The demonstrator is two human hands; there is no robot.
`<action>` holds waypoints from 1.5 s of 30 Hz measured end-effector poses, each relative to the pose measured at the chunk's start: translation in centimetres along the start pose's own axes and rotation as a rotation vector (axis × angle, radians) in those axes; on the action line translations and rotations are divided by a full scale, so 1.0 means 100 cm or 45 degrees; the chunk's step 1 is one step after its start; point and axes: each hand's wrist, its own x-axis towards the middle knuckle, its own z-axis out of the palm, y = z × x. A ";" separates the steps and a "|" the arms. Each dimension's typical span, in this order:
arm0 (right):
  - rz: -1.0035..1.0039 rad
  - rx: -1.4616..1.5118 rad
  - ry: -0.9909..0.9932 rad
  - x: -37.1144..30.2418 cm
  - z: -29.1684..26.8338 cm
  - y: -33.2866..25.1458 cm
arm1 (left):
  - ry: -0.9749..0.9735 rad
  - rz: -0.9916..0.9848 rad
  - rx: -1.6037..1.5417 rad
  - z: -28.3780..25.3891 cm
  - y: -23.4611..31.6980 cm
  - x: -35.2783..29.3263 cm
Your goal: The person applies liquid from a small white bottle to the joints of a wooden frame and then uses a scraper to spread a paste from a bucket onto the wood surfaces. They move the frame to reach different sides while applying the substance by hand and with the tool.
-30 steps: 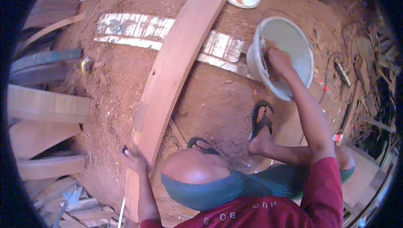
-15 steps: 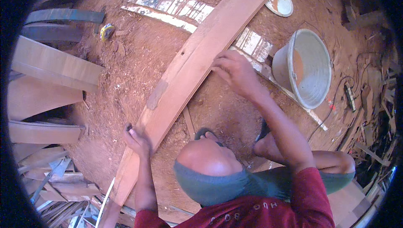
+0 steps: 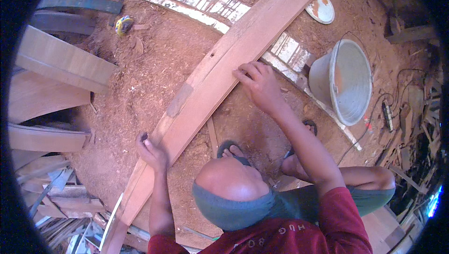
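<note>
A long, reddish-brown wooden plank [image 3: 201, 99] runs diagonally from the lower left to the top right, with a dark patch and a small hole along its far side. My left hand [image 3: 153, 153] lies across its lower part, fingers bent around the far edge. Higher up, the bent fingers of my right hand [image 3: 258, 82] grip the near edge, fingertips on the upper face. Under the plank lies a board with peeling white paint [image 3: 203, 2]. My knees are bent beside the plank.
A grey bucket [image 3: 322, 74] with reddish residue stands to the right, near a round white lid [image 3: 320, 8]. Curved boards [image 3: 70, 60] are stacked at the left. A yellow-and-blue object [image 3: 123, 25] lies on the sawdust-covered ground. Cables and wood scraps [image 3: 407, 118] lie far right.
My right hand has slid slightly down along the plank's near edge, and its fingers reach further onto the upper face. My left hand stays at the lower part. The view has shifted a little.
</note>
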 end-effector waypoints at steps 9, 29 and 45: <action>-0.016 -0.117 -0.043 -0.014 0.003 0.000 | -0.041 0.014 0.011 -0.002 0.005 0.001; 0.070 -0.204 -0.112 -0.015 -0.017 -0.004 | -0.037 -0.097 -0.024 0.006 0.006 0.000; 1.140 0.330 -0.102 -0.115 -0.095 0.235 | -0.051 0.025 0.071 0.003 -0.009 0.000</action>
